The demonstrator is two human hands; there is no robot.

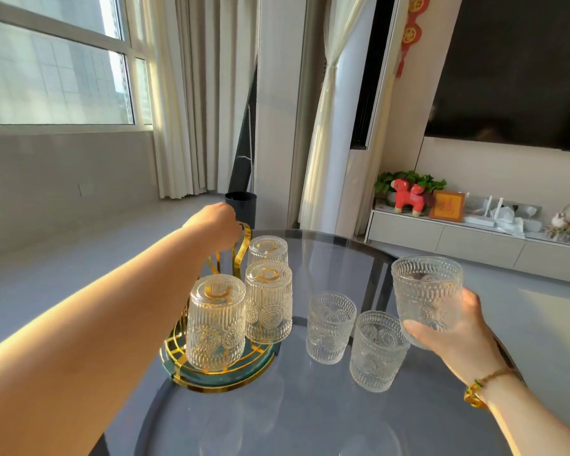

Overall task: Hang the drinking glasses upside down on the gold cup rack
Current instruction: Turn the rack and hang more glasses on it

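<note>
The gold cup rack [178, 347] with a green base stands on the left of a round glass table [310, 422]. Three embossed glasses hang upside down on it: a near one [215, 324], a middle one [269, 302] and a far one [268, 250]. My left hand [215, 225] is closed around the rack's top handle [246, 240]. My right hand [454, 330] holds another glass [426, 291] upright above the table's right side. Two more glasses stand upright on the table, one at the centre [330, 327] and one nearer me [377, 350].
A dark bin [241, 207] stands on the floor behind the table. A low white TV cabinet [441, 235] with ornaments runs along the right wall. Curtains and a window fill the left and back.
</note>
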